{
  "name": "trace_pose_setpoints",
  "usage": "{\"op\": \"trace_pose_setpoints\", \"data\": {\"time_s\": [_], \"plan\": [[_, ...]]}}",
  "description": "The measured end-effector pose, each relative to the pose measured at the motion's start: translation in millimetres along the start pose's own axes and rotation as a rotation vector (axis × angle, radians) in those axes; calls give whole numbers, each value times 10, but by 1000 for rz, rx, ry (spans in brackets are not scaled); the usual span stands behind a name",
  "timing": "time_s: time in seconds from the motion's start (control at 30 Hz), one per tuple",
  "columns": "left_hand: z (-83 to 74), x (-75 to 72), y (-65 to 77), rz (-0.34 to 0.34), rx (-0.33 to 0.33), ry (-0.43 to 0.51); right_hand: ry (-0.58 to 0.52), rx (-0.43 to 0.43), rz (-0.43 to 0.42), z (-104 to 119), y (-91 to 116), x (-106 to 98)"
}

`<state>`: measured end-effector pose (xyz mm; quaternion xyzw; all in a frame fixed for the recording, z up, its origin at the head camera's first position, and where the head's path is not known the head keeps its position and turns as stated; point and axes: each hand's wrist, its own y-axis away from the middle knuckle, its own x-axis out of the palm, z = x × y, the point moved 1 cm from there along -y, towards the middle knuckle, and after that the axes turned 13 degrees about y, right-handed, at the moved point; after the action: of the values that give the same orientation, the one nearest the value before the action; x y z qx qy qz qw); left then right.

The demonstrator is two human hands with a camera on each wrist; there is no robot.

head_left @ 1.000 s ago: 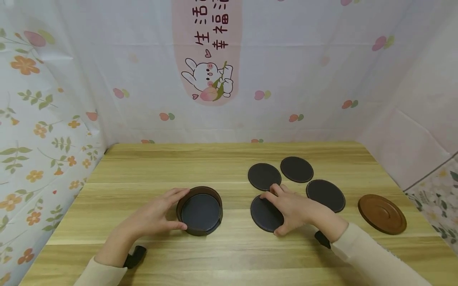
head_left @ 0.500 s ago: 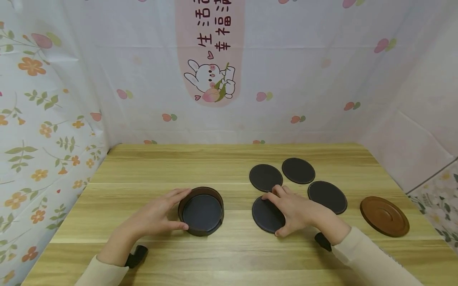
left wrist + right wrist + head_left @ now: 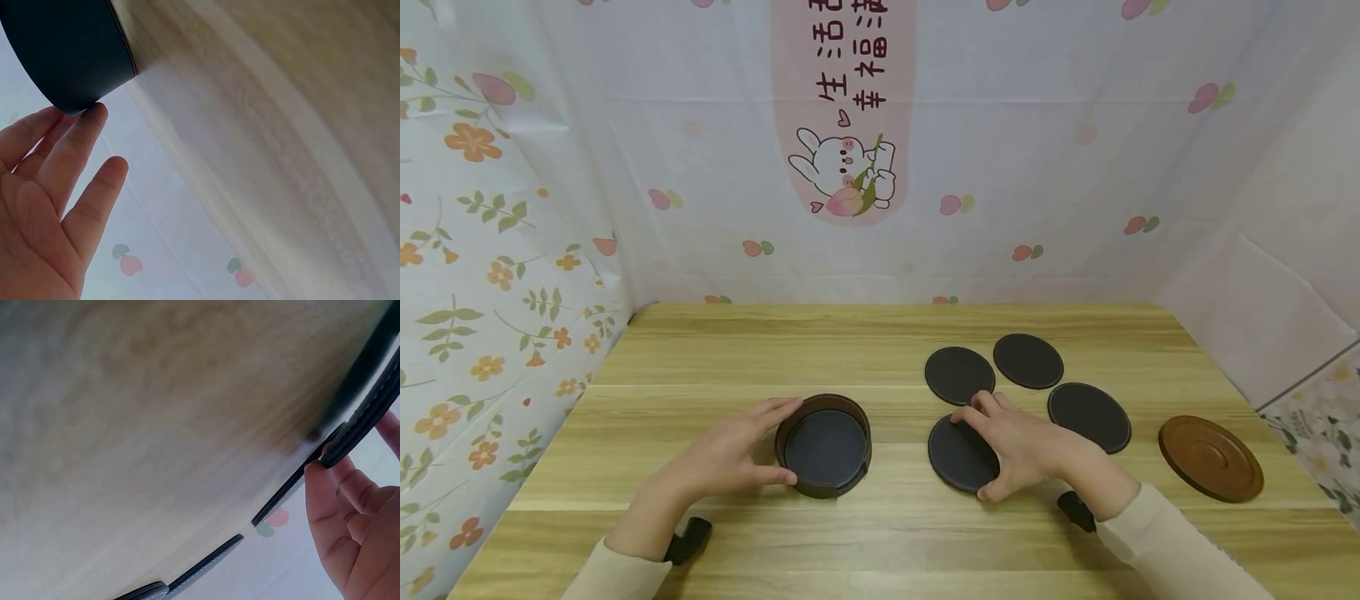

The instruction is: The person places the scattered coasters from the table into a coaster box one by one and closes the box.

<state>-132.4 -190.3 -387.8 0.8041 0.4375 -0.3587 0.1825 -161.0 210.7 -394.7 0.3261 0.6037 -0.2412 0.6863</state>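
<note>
On the left, a round dark-brown coaster holder [image 3: 865, 446] has a dark disc [image 3: 826, 447] lying inside it. My left hand [image 3: 733, 454] rests against the holder's left side, fingertips at the back rim and thumb near the front. In the left wrist view its fingers [image 3: 94, 128] stretch out, touching the holder's dark wall [image 3: 69, 50]. My right hand [image 3: 1018, 446] pinches a round black coaster [image 3: 958, 458] between thumb and fingers. In the right wrist view that stitched coaster [image 3: 369, 412] is tilted, with a dark shadow on the table beneath.
Several more black coasters lie to the right: one at back left [image 3: 958, 375], one at back right [image 3: 1028, 361] and one near my wrist [image 3: 1090, 417]. A brown round lid [image 3: 1210, 458] lies at the far right. Patterned cloth [image 3: 1000, 167] hangs behind the wooden table [image 3: 737, 342].
The whole head view has shifted slightly. Both hands keep their places, the left at the holder and the right on the coaster.
</note>
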Motion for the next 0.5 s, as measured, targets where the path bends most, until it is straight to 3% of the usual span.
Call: {"op": "trace_pose_setpoints", "data": {"time_s": [0.5], "plan": [[3,6,2,0,4,20,-31,14,-34,22,3,-17]]}}
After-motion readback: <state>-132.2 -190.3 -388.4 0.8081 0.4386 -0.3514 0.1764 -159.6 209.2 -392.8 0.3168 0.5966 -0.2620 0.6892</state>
